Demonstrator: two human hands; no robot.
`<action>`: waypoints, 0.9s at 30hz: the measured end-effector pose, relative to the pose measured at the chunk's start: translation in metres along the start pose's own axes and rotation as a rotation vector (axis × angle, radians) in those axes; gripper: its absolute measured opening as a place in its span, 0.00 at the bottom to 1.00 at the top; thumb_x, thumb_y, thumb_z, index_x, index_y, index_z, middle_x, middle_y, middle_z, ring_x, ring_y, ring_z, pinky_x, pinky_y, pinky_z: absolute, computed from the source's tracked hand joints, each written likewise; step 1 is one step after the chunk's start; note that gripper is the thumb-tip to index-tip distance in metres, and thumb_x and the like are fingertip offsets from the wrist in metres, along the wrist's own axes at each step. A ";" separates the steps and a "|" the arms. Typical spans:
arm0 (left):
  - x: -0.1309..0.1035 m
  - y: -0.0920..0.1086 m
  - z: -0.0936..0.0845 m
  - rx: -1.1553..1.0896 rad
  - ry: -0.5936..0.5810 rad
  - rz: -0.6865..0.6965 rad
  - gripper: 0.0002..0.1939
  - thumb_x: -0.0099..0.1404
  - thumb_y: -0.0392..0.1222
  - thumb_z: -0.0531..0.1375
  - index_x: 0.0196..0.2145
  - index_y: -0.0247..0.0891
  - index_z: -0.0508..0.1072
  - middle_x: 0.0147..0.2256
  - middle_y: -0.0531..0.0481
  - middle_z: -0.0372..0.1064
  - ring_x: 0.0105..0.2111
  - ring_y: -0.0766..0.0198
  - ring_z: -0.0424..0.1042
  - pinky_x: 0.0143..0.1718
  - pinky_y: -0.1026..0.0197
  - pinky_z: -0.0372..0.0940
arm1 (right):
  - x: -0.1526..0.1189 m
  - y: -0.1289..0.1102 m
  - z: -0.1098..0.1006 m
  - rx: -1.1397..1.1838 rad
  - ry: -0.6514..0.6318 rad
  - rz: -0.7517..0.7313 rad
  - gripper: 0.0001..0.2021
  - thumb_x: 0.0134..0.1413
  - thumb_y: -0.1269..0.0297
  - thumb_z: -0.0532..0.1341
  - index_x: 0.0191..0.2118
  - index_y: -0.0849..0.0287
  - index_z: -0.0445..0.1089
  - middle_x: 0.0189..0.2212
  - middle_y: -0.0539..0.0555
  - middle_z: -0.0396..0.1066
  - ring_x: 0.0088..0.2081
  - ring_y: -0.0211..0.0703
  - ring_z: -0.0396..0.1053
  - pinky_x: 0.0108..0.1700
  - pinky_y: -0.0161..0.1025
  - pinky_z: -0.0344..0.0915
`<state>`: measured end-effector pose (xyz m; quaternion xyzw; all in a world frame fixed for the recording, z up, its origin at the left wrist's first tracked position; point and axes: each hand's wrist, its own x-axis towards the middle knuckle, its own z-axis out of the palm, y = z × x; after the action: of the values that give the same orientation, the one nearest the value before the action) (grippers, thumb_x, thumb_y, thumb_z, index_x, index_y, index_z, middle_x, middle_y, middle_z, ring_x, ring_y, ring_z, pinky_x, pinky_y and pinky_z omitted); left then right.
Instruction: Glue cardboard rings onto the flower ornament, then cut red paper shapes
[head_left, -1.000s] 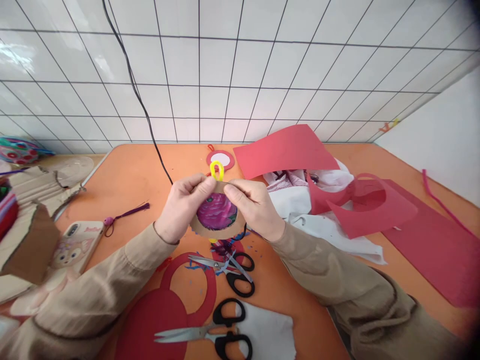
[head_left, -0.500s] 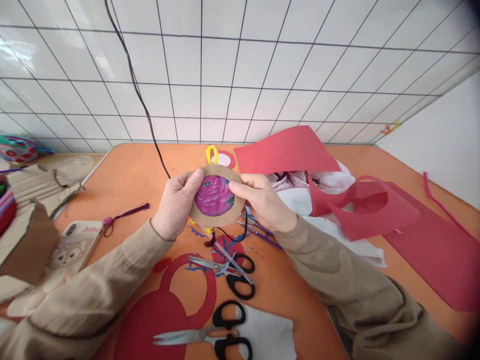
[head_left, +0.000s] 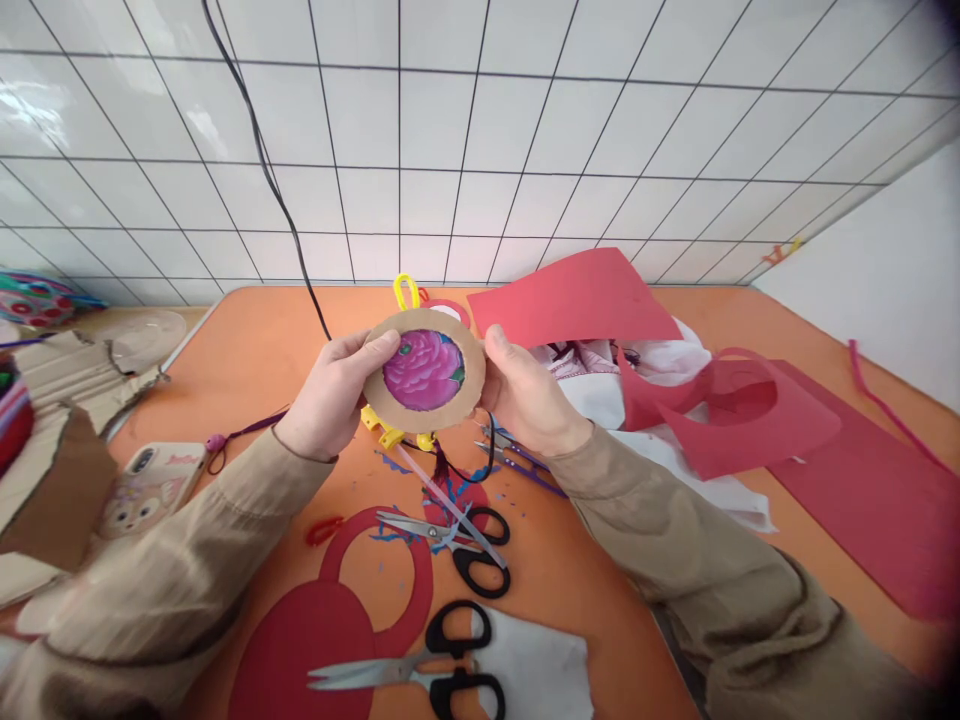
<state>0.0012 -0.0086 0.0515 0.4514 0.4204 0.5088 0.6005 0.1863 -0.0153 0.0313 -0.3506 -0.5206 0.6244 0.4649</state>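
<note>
A cardboard ring (head_left: 386,395) framing a purple flower picture (head_left: 424,370) is held up above the table. My left hand (head_left: 330,395) pinches its left side, thumb on the front and fingers behind. At the right rim, my right hand (head_left: 532,395) has its fingers partly hidden behind the ring, its thumb raised at the edge. A yellow loop (head_left: 406,292) shows above the ring, with yellow pieces (head_left: 382,427) and a dark tassel (head_left: 441,462) below. Whether these are attached cannot be seen. Under the hands lie black-handled scissors (head_left: 480,550) among blue scraps.
Another pair of scissors (head_left: 457,660) lies in front, beside red paper shapes (head_left: 300,650) and white cloth (head_left: 532,660). Red sheets (head_left: 577,300) and white fabric are on the right. A phone (head_left: 154,490) and cardboard pieces (head_left: 60,480) occupy the left. A black cable (head_left: 281,200) hangs behind.
The cardboard ring has moved slightly left and up, tilting. My right thumb has come off its front face to the right edge. More of the yellow pieces and tassel shows below.
</note>
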 end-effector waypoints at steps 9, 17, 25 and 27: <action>0.002 0.005 -0.011 0.158 -0.096 0.156 0.22 0.60 0.60 0.63 0.33 0.35 0.80 0.28 0.49 0.75 0.29 0.62 0.70 0.33 0.61 0.65 | 0.003 0.018 0.003 0.053 0.006 -0.005 0.19 0.49 0.44 0.67 0.31 0.57 0.70 0.25 0.51 0.71 0.27 0.41 0.69 0.27 0.39 0.63; 0.005 0.012 -0.013 0.058 -0.078 0.097 0.16 0.57 0.51 0.67 0.32 0.33 0.80 0.27 0.47 0.76 0.30 0.60 0.73 0.34 0.61 0.67 | 0.003 0.015 0.001 -0.017 -0.012 -0.082 0.23 0.52 0.39 0.63 0.30 0.58 0.70 0.25 0.51 0.72 0.27 0.40 0.70 0.27 0.37 0.64; 0.012 0.019 -0.018 -0.051 0.130 0.003 0.11 0.61 0.43 0.64 0.34 0.31 0.80 0.31 0.45 0.77 0.32 0.59 0.74 0.34 0.61 0.69 | 0.005 0.011 -0.002 -0.166 -0.013 -0.052 0.14 0.54 0.54 0.63 0.37 0.61 0.71 0.31 0.55 0.76 0.30 0.39 0.73 0.29 0.34 0.64; 0.014 0.015 -0.018 -0.073 0.124 -0.054 0.11 0.61 0.43 0.64 0.34 0.30 0.80 0.34 0.43 0.78 0.33 0.60 0.75 0.36 0.61 0.70 | 0.003 0.013 0.003 -0.232 -0.035 -0.070 0.11 0.53 0.59 0.63 0.38 0.61 0.70 0.34 0.55 0.76 0.34 0.40 0.74 0.32 0.36 0.67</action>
<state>-0.0176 0.0083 0.0612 0.3854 0.4501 0.5342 0.6029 0.1800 -0.0134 0.0196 -0.3728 -0.6094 0.5492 0.4336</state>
